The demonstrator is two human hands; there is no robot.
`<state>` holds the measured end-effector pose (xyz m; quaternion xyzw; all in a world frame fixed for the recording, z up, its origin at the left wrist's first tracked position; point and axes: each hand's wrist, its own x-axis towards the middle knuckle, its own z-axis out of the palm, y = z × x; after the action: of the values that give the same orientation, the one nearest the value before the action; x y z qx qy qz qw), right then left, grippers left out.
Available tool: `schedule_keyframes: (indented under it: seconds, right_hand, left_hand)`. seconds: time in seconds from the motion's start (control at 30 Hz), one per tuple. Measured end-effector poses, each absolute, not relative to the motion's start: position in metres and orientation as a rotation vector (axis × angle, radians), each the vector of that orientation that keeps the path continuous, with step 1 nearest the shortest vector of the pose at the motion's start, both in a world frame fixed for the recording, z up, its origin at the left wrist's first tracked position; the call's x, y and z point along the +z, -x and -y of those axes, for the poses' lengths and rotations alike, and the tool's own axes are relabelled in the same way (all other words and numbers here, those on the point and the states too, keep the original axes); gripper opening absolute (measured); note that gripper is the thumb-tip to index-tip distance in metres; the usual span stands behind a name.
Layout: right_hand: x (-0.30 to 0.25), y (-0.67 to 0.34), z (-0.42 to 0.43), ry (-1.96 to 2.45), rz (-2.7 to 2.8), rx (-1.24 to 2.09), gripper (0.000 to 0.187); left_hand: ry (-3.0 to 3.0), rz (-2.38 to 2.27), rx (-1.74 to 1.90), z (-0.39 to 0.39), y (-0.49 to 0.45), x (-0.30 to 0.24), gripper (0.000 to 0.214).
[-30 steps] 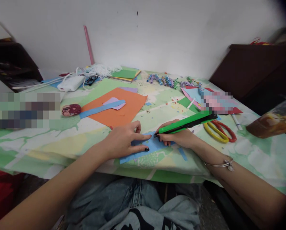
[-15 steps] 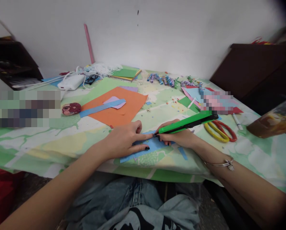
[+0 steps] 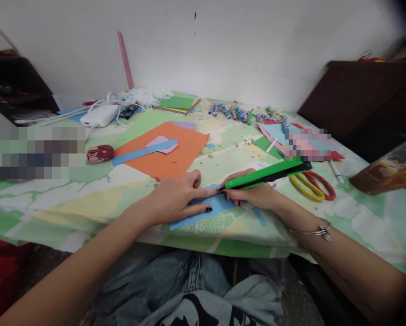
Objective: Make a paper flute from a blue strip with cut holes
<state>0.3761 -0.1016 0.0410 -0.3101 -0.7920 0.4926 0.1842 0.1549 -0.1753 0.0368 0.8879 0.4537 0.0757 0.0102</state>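
Note:
My left hand [image 3: 172, 194] rests on a blue paper strip [image 3: 186, 219] near the table's front edge. Its index finger and thumb are stretched out and apart, pressing the strip flat. My right hand [image 3: 250, 192] grips a long green and black tool [image 3: 264, 174], which looks like a utility knife. The tool slants up to the right, and its tip is at the strip beside my left index fingertip. A small blue offcut [image 3: 259, 216] lies just right of the strip. Scissors [image 3: 311, 185] with yellow and red handles are beyond my right wrist.
Orange paper [image 3: 165, 154] bears a second blue strip [image 3: 145, 151]. A mouse-shaped maroon object [image 3: 100, 154], a white adapter [image 3: 100, 115], curled paper pieces [image 3: 232, 111] and stacked green sheets [image 3: 177, 102] lie farther back. A drink cup [image 3: 386, 170] tilts at right, near a white pen [image 3: 336, 172].
The camera view has shifted very slightly. Both hands, the blue strip and the tool stay almost in the same place, with the tool's back end a touch lower.

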Motion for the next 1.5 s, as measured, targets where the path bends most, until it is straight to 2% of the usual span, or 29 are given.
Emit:
schedule_keyframes:
  seconds: [1.5]
  right_hand:
    - [0.0372, -0.3780, 0.1000, 0.909, 2.234, 1.360, 0.009]
  left_hand:
    - [-2.808, -1.385, 0.274, 0.1743, -0.1539, 0.0363, 0.044]
